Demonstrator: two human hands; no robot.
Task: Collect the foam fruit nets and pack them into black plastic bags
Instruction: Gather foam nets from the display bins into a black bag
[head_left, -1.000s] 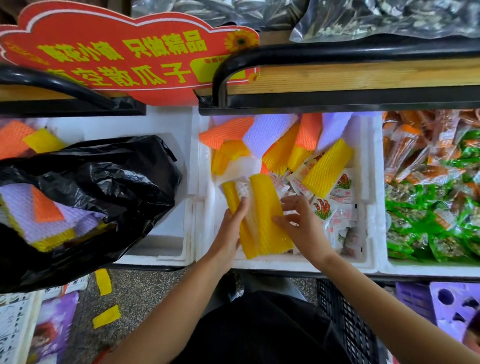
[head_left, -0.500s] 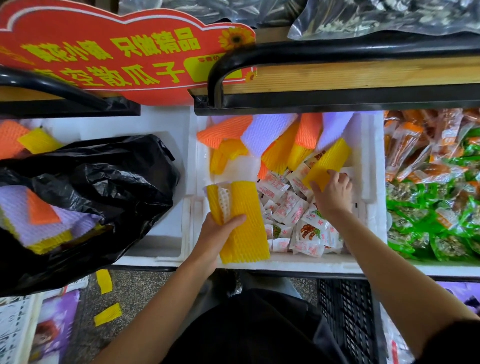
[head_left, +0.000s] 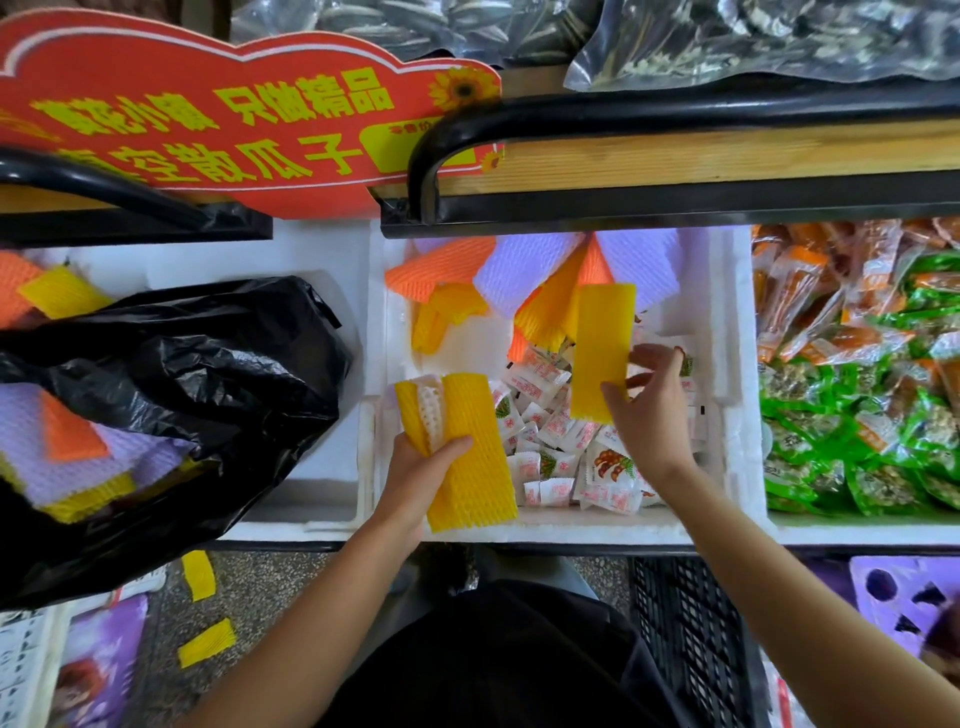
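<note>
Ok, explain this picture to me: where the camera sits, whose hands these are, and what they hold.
No machine here: a person wears one camera on the head, looking down at their bare hands. The left hand grips a bundle of yellow foam nets with a white one tucked in. The right hand pinches a single yellow foam net over the snack sachets in the white foam box. At the box's back lie orange and purple nets. The black plastic bag on the left already holds some nets.

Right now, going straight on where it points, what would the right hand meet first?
Probably the orange foam net at the back of the white foam box, beyond the yellow foam net that the right hand pinches. Depth is unclear.
</note>
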